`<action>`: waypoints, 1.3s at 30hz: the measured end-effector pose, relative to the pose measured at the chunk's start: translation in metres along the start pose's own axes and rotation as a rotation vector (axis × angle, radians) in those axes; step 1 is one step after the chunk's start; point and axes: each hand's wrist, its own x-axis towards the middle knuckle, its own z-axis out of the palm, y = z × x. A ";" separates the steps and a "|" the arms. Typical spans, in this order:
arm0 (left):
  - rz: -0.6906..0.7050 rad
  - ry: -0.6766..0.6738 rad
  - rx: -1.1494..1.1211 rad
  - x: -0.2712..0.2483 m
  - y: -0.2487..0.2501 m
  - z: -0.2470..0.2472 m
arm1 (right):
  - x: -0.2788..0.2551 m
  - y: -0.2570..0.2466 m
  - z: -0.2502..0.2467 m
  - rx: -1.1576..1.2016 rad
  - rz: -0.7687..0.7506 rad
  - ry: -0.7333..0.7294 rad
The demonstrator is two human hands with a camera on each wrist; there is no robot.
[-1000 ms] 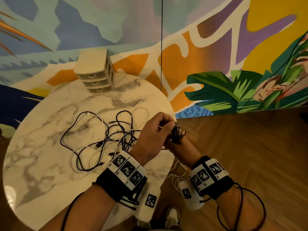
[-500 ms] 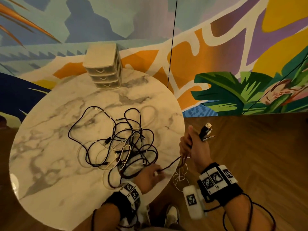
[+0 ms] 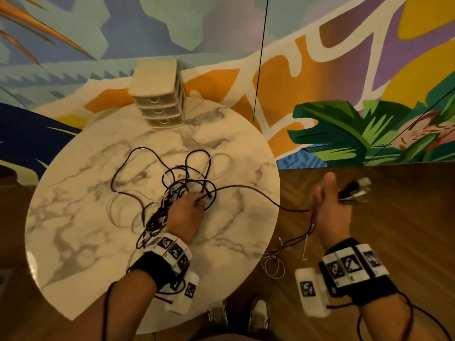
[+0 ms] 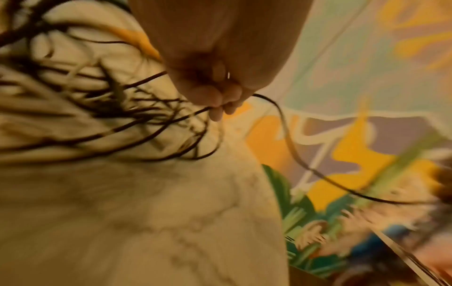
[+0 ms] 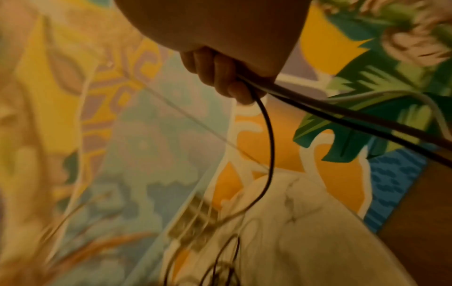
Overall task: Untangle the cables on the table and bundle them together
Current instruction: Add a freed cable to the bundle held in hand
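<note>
Head view: a round marble table (image 3: pixel 81 217) stands against a painted mural wall (image 3: pixel 320 70), with a small three-drawer organiser (image 3: pixel 160 97) at its far edge. A tangle of black and white cables (image 3: pixel 170 190) lies around the middle of the table, its loops spreading toward the far and left sides. The left hand (image 3: pixel 186 212) is down on the near side of the tangle, fingers curled into it; the left wrist view shows its fingertips (image 4: pixel 217 110) pinching a black strand at the edge of the heap.

From there one black cable (image 3: pixel 258 193) runs across the table's right edge and through the air to the right hand (image 3: pixel 330 207), which is held off the table over the wooden floor (image 3: pixel 394 217). That hand is closed around a gathered set of cable ends, with the plugs (image 3: pixel 354 190) sticking out past the thumb. In the right wrist view its fingers (image 5: pixel 220 73) wrap several black strands and a white one. Slack loops (image 3: pixel 273 264) hang below the hand beside the table's right edge.
</note>
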 end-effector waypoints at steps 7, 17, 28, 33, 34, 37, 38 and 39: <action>0.513 -0.050 0.084 -0.054 0.052 0.014 | -0.044 0.033 0.073 -0.422 0.148 -0.575; 0.102 -0.386 0.131 -0.032 -0.059 0.037 | -0.021 0.030 0.054 -0.247 0.168 -0.449; 0.015 -0.194 0.254 0.009 -0.112 0.013 | -0.012 -0.002 0.023 0.097 0.032 -0.027; -0.098 -0.269 0.386 0.007 -0.104 0.005 | 0.008 -0.025 0.007 0.370 0.028 0.083; -0.056 -0.266 0.391 0.006 -0.094 0.002 | 0.009 -0.024 0.007 0.354 0.030 0.070; 0.041 -0.197 0.420 -0.003 -0.057 -0.006 | 0.008 -0.011 0.009 0.274 0.073 0.031; 0.114 -0.153 0.414 -0.008 -0.041 -0.005 | 0.006 -0.007 0.009 0.246 0.083 0.024; 0.212 -0.132 0.389 -0.015 -0.023 -0.004 | 0.003 -0.005 0.011 0.222 0.093 0.017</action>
